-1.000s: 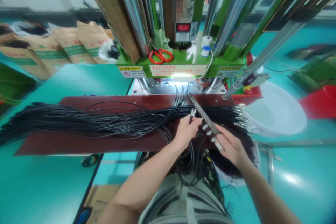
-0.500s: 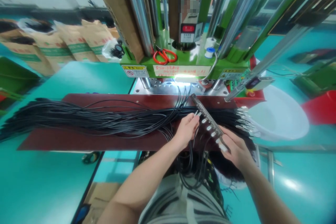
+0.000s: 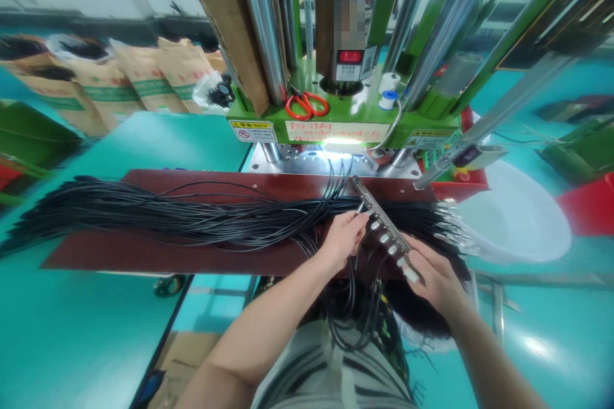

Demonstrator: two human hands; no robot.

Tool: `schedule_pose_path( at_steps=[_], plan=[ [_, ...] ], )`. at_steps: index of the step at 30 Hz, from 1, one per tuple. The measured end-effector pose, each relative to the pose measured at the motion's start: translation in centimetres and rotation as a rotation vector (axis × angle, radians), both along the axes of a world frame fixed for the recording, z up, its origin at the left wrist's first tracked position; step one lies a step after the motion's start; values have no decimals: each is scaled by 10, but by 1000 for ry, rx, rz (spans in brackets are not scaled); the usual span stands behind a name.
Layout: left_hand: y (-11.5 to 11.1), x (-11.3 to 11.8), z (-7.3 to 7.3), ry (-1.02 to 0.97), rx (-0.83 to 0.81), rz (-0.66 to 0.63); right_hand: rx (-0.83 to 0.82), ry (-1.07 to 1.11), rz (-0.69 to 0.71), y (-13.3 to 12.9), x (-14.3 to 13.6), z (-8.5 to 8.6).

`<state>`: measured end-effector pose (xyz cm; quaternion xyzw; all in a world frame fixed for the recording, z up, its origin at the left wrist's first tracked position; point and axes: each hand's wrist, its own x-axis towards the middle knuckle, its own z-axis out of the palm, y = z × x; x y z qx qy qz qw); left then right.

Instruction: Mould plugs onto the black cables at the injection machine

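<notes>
A narrow metal bar [image 3: 384,216] slants in front of me, with several silvery cable connectors [image 3: 384,238] standing out along its near side. My right hand [image 3: 432,273] is closed around the bar's lower end. Pinched between the fingers of my left hand [image 3: 344,236] is a cable connector [image 3: 361,207], touching the bar near its upper end. Black cables [image 3: 351,287] hang from the connectors toward my lap. Behind both hands lies a long bundle of black cables [image 3: 158,211], its silvery ends [image 3: 455,223] to the right.
A green press [image 3: 345,131] with a lit work area stands ahead. Red-handled scissors [image 3: 307,105] and a blue-white spool [image 3: 388,100] rest on it. The bundle lies on a dark red board [image 3: 144,259]. A white basin [image 3: 518,217] is at right, paper sacks [image 3: 139,80] at back left.
My left hand has moved slightly toward the bar, bringing the pinched connector closer against it. The right hand keeps its hold; the whole view has shifted a little.
</notes>
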<state>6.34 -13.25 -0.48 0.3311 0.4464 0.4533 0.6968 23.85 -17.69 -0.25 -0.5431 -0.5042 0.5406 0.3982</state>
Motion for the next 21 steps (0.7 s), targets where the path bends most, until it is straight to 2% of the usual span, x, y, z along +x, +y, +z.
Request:
schedule_pose_path(
  at_steps=[3,6,8,10,12,14,16,18,20,21],
  plan=[
    [0,0,-4,75,51,32,-40,-69,0,-1,0,-1],
    [1,-4,-6,166,115,9,6,-110,10,-1,-1,1],
    [1,-8,-4,213,184,-13,47,-92,-7,0,-2,3],
    [1,-13,1,244,278,51,13,-48,-51,1,-2,4],
    [-2,-19,9,204,337,204,-53,-14,-92,1,-2,4],
    [-11,-27,19,66,317,312,-103,7,-114,1,-2,2],
    [-27,-39,32,-99,240,290,-134,26,-130,0,-3,2],
    [-48,-58,47,-208,151,177,-186,57,-155,0,-4,2],
    [-66,-79,60,-234,105,104,-235,86,-177,-1,-5,2],
    [-72,-90,66,-222,102,119,-249,94,-180,-1,-5,3]
  ],
)
